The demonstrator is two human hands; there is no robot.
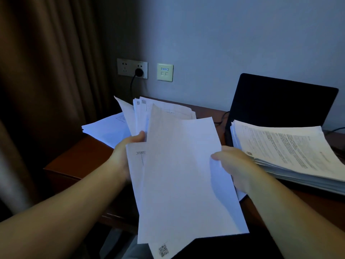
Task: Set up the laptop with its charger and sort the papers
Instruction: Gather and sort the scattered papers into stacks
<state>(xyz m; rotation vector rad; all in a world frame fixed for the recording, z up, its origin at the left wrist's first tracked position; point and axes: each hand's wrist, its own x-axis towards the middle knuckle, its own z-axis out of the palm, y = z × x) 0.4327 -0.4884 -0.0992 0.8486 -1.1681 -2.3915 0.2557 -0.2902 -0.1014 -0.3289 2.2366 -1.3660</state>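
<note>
both hands grip loose sheets; the fanned bundle could slip, scattering toward the 3 o'clock stack.

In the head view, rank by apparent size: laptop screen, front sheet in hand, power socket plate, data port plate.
1. Front sheet, nearest the camera, so inflated
2. Laptop screen
3. Power socket plate
4. Data port plate

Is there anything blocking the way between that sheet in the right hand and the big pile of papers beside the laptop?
Nothing visible does. The right hand pinches the front sheet at its right edge, and the thick pile lies just to its right on the desk, top uncovered. The open laptop stands behind the pile, not between.
</note>
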